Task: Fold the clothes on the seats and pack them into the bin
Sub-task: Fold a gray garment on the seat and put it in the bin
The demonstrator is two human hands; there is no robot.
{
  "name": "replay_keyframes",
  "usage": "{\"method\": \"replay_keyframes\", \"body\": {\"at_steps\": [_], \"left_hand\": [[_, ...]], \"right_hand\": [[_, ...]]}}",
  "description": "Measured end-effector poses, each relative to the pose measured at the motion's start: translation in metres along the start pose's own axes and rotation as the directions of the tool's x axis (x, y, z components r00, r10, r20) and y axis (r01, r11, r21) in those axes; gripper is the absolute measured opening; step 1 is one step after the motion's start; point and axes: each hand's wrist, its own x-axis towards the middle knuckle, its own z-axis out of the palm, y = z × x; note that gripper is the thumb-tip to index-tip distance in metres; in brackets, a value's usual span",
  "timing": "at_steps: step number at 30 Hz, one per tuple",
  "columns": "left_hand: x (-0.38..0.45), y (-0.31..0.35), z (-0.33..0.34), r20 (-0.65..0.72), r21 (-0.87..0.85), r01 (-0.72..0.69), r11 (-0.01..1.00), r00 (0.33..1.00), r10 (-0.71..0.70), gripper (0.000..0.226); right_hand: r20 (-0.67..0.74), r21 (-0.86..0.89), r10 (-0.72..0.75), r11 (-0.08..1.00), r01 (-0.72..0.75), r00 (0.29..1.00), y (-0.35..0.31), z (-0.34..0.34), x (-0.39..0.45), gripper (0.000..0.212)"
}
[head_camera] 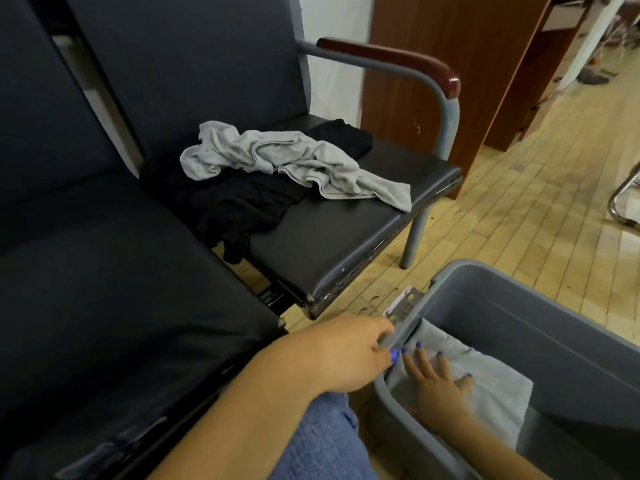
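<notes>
Now 1 folded grey garment (485, 386) lies in the bin (540, 327) at 5 o'clock, right hand (436, 379) spread flat on it, left hand (349, 355) pinching the rim, while 2 unfolded pieces, grey top (287, 157) and black garment (242, 202), wait on the seat (346, 244) at 12 o'clock.

Head camera looks forward and down, close over the bin (491, 292).

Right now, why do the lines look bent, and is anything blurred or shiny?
Head view: the wide-angle lens bows the floorboards and seat backs; the left hand on the bin rim looks slightly motion-blurred; a light reflects on the wooden armrest; the black garment loses detail in the dim light.
</notes>
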Motion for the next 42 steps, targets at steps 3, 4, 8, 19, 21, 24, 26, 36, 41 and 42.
{"method": "replay_keyframes", "body": {"at_steps": [3, 4, 8, 19, 21, 24, 26, 36, 41, 42], "left_hand": [[-0.002, 0.0, -0.008, -0.335, -0.062, -0.061, 0.996, 0.941, 0.036, 0.032], [-0.005, -0.002, -0.013, -0.456, -0.116, -0.097, 0.988, 0.889, 0.034, 0.028], [-0.041, -0.032, -0.049, -0.676, -0.231, -0.169, 0.958, 0.736, -0.033, 0.017], [-0.188, -0.207, -0.029, -0.724, -0.304, 0.218, 0.927, 0.58, -0.373, 0.02], [-0.197, -0.234, -0.01, -0.697, -0.228, 0.357, 0.906, 0.589, -0.408, 0.026], [-0.193, -0.256, 0.013, -0.714, -0.145, 0.478, 0.866, 0.555, -0.426, 0.052], [-0.195, -0.25, 0.009, -0.705, -0.113, 0.428, 0.897, 0.601, -0.376, 0.038], [-0.194, -0.258, 0.011, -0.655, -0.092, 0.473, 0.876, 0.634, -0.411, 0.039], [-0.196, -0.252, 0.001, -0.643, -0.022, 0.475, 0.879, 0.667, -0.377, 0.05], [-0.194, -0.257, 0.002, -0.677, -0.006, 0.463, 0.886, 0.65, -0.345, 0.062]], "right_hand": [[0.046, -0.026, 0.0, 1.0, 0.001, 0.999, 0.004, -0.018, -0.006, 0.096], [0.067, -0.013, -0.015, 1.0, 0.016, 0.998, 0.002, -0.029, -0.009, 0.093], [0.18, -0.061, -0.085, 0.993, 0.097, 0.98, -0.015, -0.111, -0.031, 0.04], [-0.16, -0.078, -0.527, 0.85, 0.522, 0.834, -0.216, -0.286, -0.09, 0.054], [-0.189, -0.118, -0.509, 0.861, 0.495, 0.84, -0.25, -0.282, -0.071, 0.069], [-0.42, -0.09, -0.495, 0.856, 0.509, 0.76, -0.273, -0.271, -0.038, 0.067], [-0.551, -0.112, -0.442, 0.88, 0.463, 0.708, -0.27, -0.264, -0.022, 0.068], [-0.534, 0.385, -0.043, 0.877, 0.288, 0.844, -0.234, -0.282, 0.019, 0.03], [-0.507, 0.581, 0.058, 0.76, 0.291, 0.86, -0.23, -0.283, 0.017, 0.029], [-0.504, 0.621, 0.076, 0.724, 0.3, 0.86, -0.23, -0.284, 0.019, 0.03]]}}
